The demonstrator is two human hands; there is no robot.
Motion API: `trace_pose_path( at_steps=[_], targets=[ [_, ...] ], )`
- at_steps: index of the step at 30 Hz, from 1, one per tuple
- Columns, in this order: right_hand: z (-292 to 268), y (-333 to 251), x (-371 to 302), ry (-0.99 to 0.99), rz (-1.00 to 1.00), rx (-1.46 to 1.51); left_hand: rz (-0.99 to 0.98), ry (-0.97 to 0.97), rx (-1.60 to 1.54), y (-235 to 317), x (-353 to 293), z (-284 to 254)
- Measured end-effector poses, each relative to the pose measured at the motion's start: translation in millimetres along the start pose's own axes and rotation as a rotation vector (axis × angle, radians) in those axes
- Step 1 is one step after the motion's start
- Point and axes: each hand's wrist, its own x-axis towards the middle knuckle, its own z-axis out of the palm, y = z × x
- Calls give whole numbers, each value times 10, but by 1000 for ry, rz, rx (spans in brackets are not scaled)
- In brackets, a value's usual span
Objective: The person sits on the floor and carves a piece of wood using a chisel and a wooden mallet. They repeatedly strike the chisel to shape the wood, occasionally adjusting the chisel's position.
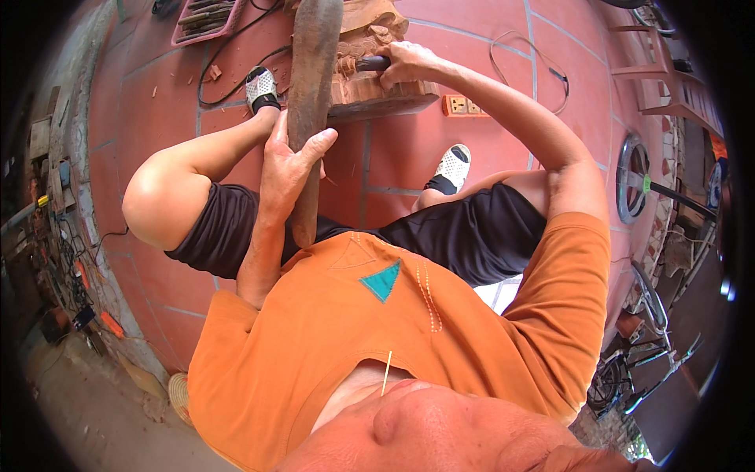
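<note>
My left hand is wrapped around the lower part of a long wooden mallet, shaped like a club. It stands roughly upright in view, its thick end toward the top edge. Just right of it lies a carved block of wood with deep relief cuts. My right hand grips a chisel, of which a short dark length shows against the carving. The chisel's tip cannot be made out. Part of the block is hidden behind the mallet.
A pink basket of tools sits at the far left, with a black cable nearby. An orange power strip lies right of the block. Wood chips dot the red tiles. Farther right are a pink chair and a bicycle.
</note>
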Motion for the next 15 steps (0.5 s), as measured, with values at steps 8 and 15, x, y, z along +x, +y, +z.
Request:
trace_pose_path(
  at_steps=[8, 15],
  targets=[
    [-77, 108, 84, 317, -32, -327, 9, 10, 12, 12, -10, -12],
    [-83, 500, -123, 458, -228, -28, 15, 8, -1, 13, 16, -32]
  ],
)
